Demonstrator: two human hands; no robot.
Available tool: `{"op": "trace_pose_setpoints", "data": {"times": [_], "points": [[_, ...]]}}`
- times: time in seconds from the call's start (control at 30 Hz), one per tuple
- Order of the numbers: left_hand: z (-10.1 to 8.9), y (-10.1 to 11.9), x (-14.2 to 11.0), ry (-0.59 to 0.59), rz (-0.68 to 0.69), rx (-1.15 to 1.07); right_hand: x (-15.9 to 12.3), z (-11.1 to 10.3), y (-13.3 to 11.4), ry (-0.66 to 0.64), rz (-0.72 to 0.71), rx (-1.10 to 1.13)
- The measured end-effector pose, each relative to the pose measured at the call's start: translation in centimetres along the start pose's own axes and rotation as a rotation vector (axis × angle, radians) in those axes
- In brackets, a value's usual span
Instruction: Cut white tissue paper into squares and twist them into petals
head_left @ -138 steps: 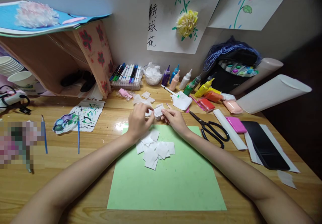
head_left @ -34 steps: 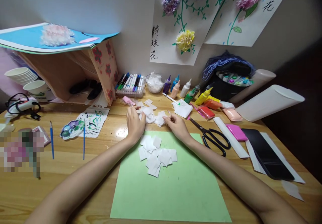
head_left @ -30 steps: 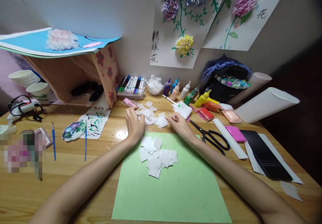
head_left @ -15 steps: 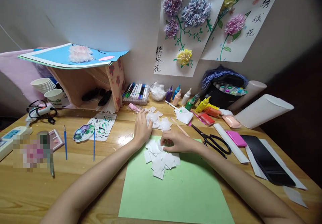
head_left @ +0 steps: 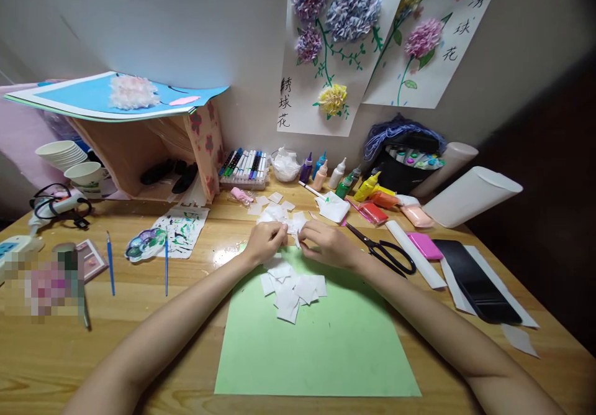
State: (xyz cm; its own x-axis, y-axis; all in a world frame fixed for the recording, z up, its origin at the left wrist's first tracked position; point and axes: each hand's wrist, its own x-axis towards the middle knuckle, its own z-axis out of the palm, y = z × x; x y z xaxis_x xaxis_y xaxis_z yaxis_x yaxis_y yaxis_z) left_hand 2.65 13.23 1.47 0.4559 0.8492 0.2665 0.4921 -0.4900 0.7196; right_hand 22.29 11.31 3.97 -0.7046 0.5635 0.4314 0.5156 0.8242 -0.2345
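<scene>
My left hand [head_left: 267,242] is closed in a pinch above the far edge of a green paper sheet [head_left: 321,353]; what its fingertips hold is hidden. Close on its right, my right hand [head_left: 329,245] pinches a small white tissue paper piece [head_left: 297,239], mostly covered by the fingers. Below the hands, several white tissue squares [head_left: 289,297] lie overlapping on the green sheet. Just beyond them sits a loose heap of white tissue [head_left: 272,212] on the wooden table, with a few flat squares [head_left: 275,197] around it.
Black-handled scissors [head_left: 384,250], a white paper strip [head_left: 416,256] and a phone [head_left: 477,281] lie right. Paint bottles [head_left: 320,179], a marker set [head_left: 244,168] and a tissue-filled bowl [head_left: 285,165] stand behind. Paintbrushes [head_left: 110,264] and a paint palette [head_left: 145,244] lie left.
My right hand has gone from the tissue squares on the green sheet up to its far edge. My left hand has left the tissue heap and closed beside the right. The view has shifted slightly.
</scene>
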Motion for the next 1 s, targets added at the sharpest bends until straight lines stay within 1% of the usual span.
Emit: {"op": "trace_pose_setpoints", "data": {"times": [0.1, 0.2, 0.3, 0.5, 0.63, 0.7, 0.73, 0.8, 0.87, 0.9, 0.97, 1.0], "points": [[0.2, 0.1, 0.0, -0.109, 0.073, -0.046, -0.1, 0.2, 0.2, 0.046, -0.045, -0.172], [0.4, 0.3, 0.1, -0.153, 0.094, -0.039, -0.3, 0.6, 0.2, 0.066, -0.056, -0.229], [0.4, 0.4, 0.3, -0.164, 0.044, -0.078, -0.4, 0.8, 0.2, 0.09, -0.049, -0.24], [0.1, 0.1, 0.5, -0.188, -0.01, -0.327, -0.5, 0.6, 0.3, 0.101, -0.058, -0.256], [0.3, -0.1, 0.6, -0.176, -0.086, -0.408, -0.5, 0.6, 0.1, 0.089, -0.046, -0.227], [0.5, -0.1, 0.6, -0.176, -0.118, -0.456, -0.4, 0.7, -0.1, 0.142, 0.04, -0.132], [0.6, -0.2, 0.6, -0.176, -0.131, -0.478, -0.3, 0.8, -0.2, 0.186, 0.125, -0.056], [0.6, -0.2, 0.6, -0.173, -0.146, -0.488, -0.2, 0.9, -0.3, 0.25, 0.356, 0.17], [0.6, -0.2, 0.6, -0.166, -0.147, -0.457, 0.0, 1.1, -0.1, 0.228, 0.586, 0.473], [0.6, -0.2, 0.6, -0.164, -0.142, -0.44, 0.1, 1.2, 0.0, 0.195, 0.671, 0.624], [0.5, -0.1, 0.7, -0.168, -0.121, -0.403, 0.2, 1.5, 0.3, 0.147, 0.771, 0.867], [0.5, -0.1, 0.7, -0.165, -0.111, -0.382, 0.3, 1.7, 0.4, 0.144, 0.8, 0.948]]}}
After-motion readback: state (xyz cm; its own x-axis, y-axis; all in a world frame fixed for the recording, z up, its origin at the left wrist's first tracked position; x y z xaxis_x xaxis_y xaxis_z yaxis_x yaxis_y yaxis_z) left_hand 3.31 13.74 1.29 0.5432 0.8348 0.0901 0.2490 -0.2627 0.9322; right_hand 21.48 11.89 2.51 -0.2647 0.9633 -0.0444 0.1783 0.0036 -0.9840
